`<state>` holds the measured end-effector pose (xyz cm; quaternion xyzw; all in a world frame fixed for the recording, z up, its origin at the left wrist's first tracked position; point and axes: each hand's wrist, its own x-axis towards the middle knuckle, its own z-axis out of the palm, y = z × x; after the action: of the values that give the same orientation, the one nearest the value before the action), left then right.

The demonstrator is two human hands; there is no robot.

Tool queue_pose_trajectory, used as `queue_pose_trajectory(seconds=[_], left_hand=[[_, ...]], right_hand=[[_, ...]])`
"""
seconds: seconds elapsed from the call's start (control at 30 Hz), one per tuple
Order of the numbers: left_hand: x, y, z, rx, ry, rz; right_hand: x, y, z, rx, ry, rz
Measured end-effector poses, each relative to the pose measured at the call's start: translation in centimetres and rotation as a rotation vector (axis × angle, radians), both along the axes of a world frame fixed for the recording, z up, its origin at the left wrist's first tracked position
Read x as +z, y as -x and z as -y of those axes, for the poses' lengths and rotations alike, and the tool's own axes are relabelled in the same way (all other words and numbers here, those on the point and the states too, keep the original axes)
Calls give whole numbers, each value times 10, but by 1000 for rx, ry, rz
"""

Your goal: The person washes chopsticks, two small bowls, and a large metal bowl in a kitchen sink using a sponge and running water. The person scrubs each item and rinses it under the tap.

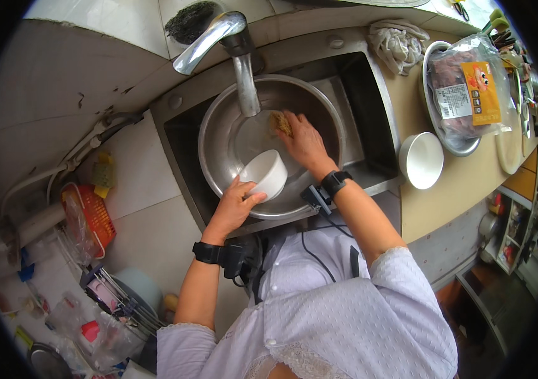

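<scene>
My left hand [240, 203] grips a white bowl [268, 176] by its near side, tilted over a large stainless steel basin [217, 156]. In my right hand [305, 142] is a tan scrubbing pad [280, 123], held low inside the basin, a little beyond the bowl. Some water seems to lie in the bottom of the basin, which sits in a steel sink [382, 109]. The spout of a chrome faucet [247, 87] hangs over the basin's far side. A second white bowl [421, 161] stands on the counter to the right of the sink.
Right of the sink, a metal bowl [465, 148] holds a plastic bag of meat [451, 76] with a printed label. A crumpled cloth [399, 45] lies behind it. A dark scouring pad [192, 21] rests behind the faucet. An orange basket [91, 213] and pipes [79, 147] are at left.
</scene>
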<state>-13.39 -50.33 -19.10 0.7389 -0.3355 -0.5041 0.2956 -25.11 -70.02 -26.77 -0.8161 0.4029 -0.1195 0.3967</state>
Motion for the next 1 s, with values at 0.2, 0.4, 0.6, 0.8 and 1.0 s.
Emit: queue_pose_trajectory(seconds=[0.2, 0.4, 0.6, 0.8, 1.0], left_hand=[[-8, -4, -18, 492, 162, -368], [-20, -9, -20, 537, 150, -387], [-22, -5, -5, 578, 216, -638], [-17, -17, 17, 1001, 296, -830], [-4, -23, 13, 1032, 368, -844]], right_hand=[[-12, 1, -19, 291, 291, -176], [6, 5, -34, -43, -485, 86], [50, -9, -35, 299, -190, 453], [62, 22, -73, 575, -127, 482], [38, 35, -48, -42, -296, 323]])
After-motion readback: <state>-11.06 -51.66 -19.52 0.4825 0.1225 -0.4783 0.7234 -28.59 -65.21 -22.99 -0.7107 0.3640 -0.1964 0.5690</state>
